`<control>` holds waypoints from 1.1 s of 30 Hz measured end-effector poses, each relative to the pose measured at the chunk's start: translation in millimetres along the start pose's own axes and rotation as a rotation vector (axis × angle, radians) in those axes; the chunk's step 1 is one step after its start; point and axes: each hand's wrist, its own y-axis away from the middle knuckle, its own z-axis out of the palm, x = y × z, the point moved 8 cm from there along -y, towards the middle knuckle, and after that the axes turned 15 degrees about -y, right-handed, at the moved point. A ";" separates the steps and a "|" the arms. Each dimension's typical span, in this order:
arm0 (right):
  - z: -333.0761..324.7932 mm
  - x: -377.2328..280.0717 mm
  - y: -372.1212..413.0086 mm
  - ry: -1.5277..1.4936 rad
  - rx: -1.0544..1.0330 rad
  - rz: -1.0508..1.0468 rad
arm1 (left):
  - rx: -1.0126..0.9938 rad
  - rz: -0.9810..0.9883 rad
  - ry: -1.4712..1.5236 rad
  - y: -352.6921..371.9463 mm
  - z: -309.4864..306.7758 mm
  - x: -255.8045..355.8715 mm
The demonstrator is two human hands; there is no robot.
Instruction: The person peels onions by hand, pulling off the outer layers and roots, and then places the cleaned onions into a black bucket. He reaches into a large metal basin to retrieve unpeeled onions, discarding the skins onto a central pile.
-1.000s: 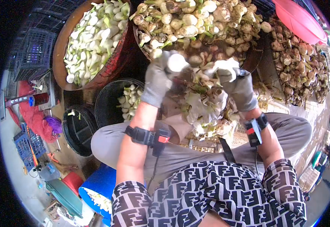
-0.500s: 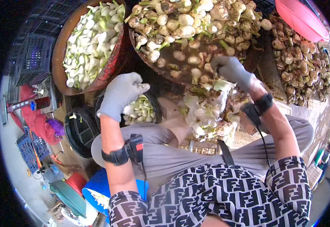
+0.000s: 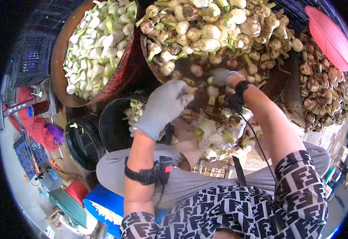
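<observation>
A round rusty metal basin (image 3: 277, 82) held soiled white bulbs (image 3: 211, 32) in brown water (image 3: 186, 65), grey-gloved left hand (image 3: 167, 104) loosely half-open, grey-gloved right hand (image 3: 222, 77) indiscernible in grip.

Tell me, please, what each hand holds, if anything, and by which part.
The left hand shows nothing held. Whether the right hand, down among the bulbs, holds one cannot be told.

Bulbs (image 3: 211, 32) in tub (image 3: 277, 81), basin (image 3: 330, 38) right

There are two hands (image 3: 164, 104) (image 3: 222, 77), one pink basin (image 3: 333, 39) and countless bulbs (image 3: 209, 44).
</observation>
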 end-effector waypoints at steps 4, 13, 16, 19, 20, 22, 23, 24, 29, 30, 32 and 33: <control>-43.0 -33.8 68.1 -0.610 0.078 -0.285 | 0.098 0.014 0.219 -8.9 10.7 0.1; -52.7 -127.8 213.6 -1.356 0.406 -0.488 | 0.078 -0.194 0.836 -4.9 57.1 13.8; -35.2 -103.1 207.0 -1.766 0.401 -0.455 | 0.317 -0.010 0.585 3.9 32.6 23.5; -24.0 -97.0 197.5 -1.679 0.357 -0.310 | 0.444 0.121 0.364 12.9 24.9 41.5; -23.5 -97.9 199.1 -1.641 0.394 -0.282 | 0.500 0.161 0.270 17.7 21.8 46.7; -24.2 -102.9 206.4 -1.562 0.459 -0.218 | 0.480 0.184 0.256 18.1 25.7 45.8; -29.9 -112.4 220.6 -1.529 0.462 -0.191 | 0.460 0.175 0.264 20.4 23.3 46.7; -29.7 -113.2 219.9 -1.543 0.443 -0.227 | 0.441 0.167 0.273 22.3 19.8 47.6; -25.2 -103.9 211.8 -1.555 0.424 -0.410 | 0.082 0.214 0.823 19.8 33.8 43.8; -21.6 -100.1 209.8 -1.560 0.387 -0.384 | 0.053 0.244 0.857 20.0 39.4 44.5; -18.1 -99.7 208.7 -1.567 0.312 -0.332 | 0.020 0.303 1.007 21.0 44.9 46.8; -18.6 -99.0 208.8 -1.584 0.322 -0.333 | 0.014 0.310 1.029 20.6 47.7 46.9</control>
